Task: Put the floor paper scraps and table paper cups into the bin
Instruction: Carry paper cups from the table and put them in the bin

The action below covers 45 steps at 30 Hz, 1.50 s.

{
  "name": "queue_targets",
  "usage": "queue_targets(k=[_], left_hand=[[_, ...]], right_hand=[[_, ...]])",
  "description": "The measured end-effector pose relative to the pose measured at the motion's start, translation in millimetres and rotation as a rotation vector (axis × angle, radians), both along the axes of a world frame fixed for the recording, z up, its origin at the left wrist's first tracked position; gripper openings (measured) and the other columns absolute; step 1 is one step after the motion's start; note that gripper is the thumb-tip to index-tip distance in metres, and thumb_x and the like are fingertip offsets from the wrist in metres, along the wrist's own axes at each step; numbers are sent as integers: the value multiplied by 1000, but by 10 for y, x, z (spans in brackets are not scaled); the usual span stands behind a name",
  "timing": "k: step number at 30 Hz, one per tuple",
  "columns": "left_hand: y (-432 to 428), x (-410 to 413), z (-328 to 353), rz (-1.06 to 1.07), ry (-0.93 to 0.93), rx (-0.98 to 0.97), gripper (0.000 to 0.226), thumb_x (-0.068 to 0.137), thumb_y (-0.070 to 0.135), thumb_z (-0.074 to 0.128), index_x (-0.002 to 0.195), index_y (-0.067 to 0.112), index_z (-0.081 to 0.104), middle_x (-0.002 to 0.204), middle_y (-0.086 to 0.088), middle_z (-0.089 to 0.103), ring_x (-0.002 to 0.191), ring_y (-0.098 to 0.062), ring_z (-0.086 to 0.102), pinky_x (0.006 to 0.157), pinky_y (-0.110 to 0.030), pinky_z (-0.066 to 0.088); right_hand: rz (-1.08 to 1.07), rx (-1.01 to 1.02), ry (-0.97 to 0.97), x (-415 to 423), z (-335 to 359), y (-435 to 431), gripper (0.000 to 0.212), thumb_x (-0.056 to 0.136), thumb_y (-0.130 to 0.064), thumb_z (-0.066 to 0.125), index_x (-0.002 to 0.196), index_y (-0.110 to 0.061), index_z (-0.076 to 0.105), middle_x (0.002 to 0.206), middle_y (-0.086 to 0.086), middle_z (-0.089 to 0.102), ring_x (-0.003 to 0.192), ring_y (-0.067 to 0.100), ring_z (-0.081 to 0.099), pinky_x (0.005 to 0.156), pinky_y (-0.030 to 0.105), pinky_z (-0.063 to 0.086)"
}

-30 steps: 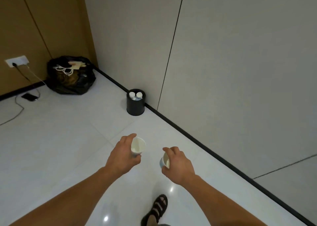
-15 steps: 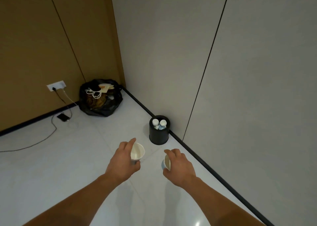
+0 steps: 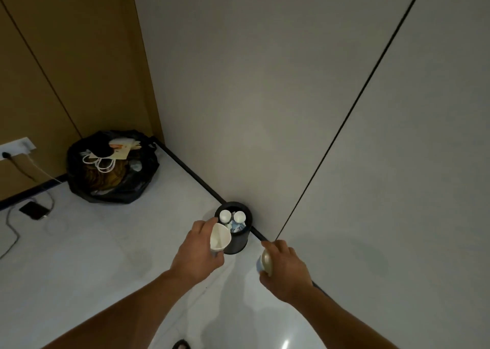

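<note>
Since both cups are thin paper and look empty, I judge them very light, easily crushed and a little slick, so they are best held round the side wall below the stiffer rolled rim, with gentle pressure.

Nearest, the right hand [image 3: 285,269] curls its fingers and thumb round the right cup [image 3: 266,262]. That cup lies roughly on its side, long axis about level, mouth facing left. Its base is hidden in the palm. It hangs over bare floor, just right of the bin [image 3: 238,245] and not yet above it.

Slightly further on, the left hand [image 3: 197,253] grips the left cup [image 3: 219,240] round its lower wall, thumb on one side and fingers wrapped behind. Its long axis stands steep, mouth upward and tipped toward the viewer, base down in the hand. From here it overlaps the bin's near rim. I cannot tell if it is truly over the opening.

Beyond, the black bin stands against the wall's skirting and holds two white cups [image 3: 224,215] mouth down, with crumpled scraps beside them. Room inside looks tight, so a dropped cup may perch or bounce out.

Farthest, a black bag [image 3: 119,187] sits in the corner.
</note>
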State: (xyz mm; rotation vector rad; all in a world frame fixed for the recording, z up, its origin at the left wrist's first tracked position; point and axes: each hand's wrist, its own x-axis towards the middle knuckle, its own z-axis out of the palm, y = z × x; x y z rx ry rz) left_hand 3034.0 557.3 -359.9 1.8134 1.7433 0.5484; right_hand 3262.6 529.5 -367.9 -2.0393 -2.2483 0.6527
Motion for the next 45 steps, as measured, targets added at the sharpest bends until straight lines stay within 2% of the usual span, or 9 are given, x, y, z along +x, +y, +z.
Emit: queue_targets(k=[8,14,20,25,30,32,39,42,45], left_hand=[[1260,-150,-294,-47,-9,-76,77,76,29,73,141,29,31,132,7,35,113,-15,47,93,-27,49],[2284,-40,-871,34,-21,-149,79,73,27,77,140,28,35,130,7,39,112,-14,47,91,-24,49],[3259,92,-1952,-8,-6,-215,78,78,29,75,142,24,31,130,5,40,107,-4,43,82,-13,43],[3799,192,-3097,-23,-21,-273,77,79,31,74,142,21,31,130,1,43,108,-7,47,82,-12,42],[4275,326,-4329,-53,-51,-275,82,78,29,76,144,17,29,135,-6,42,119,-19,49,93,-30,50],[4312,380,-4761,-110,-32,-264,84,76,31,77,144,16,30,135,-8,44,121,-22,48,96,-30,48],[4217,359,-5575,-319,235,-121,86,68,33,80,141,14,38,132,-11,49,127,-31,43,103,-43,40],[4221,305,-5715,-390,372,-118,91,72,42,71,147,17,27,146,-14,34,139,-34,25,110,-50,27],[4204,244,-5878,-450,445,-155,99,79,57,55,152,21,0,159,-12,-5,146,-34,-12,117,-55,9]], right_hand=[[-42,-59,22,-136,-260,1154,70,84,-46,57,146,-35,26,141,-9,33,124,15,40,94,26,47],[-10,-157,66,-55,-890,2358,71,86,-46,58,148,-33,26,143,-10,31,126,13,39,100,26,44],[8,-182,54,-21,-1971,3461,69,87,-42,65,146,-30,30,142,-6,38,125,13,43,97,23,47],[-30,-190,75,-156,-3099,4000,66,87,-41,67,142,-27,36,143,-3,41,126,16,46,95,26,50],[-109,-115,107,-284,-4269,4299,68,84,-37,70,139,-31,32,137,-2,40,121,20,48,86,32,55],[-113,-99,84,-279,-4657,4305,70,83,-36,72,139,-30,32,136,2,42,120,23,50,85,36,56],[-75,-1,-37,-139,-5341,4262,70,78,-30,79,137,-17,44,133,13,49,115,34,55,85,41,53],[-20,34,-49,-143,-5475,4303,72,78,-34,78,138,-17,42,136,14,50,122,35,53,95,48,51],[54,17,-125,-155,-5652,4338,79,82,-40,71,148,-16,33,153,15,35,144,35,27,114,51,26]])
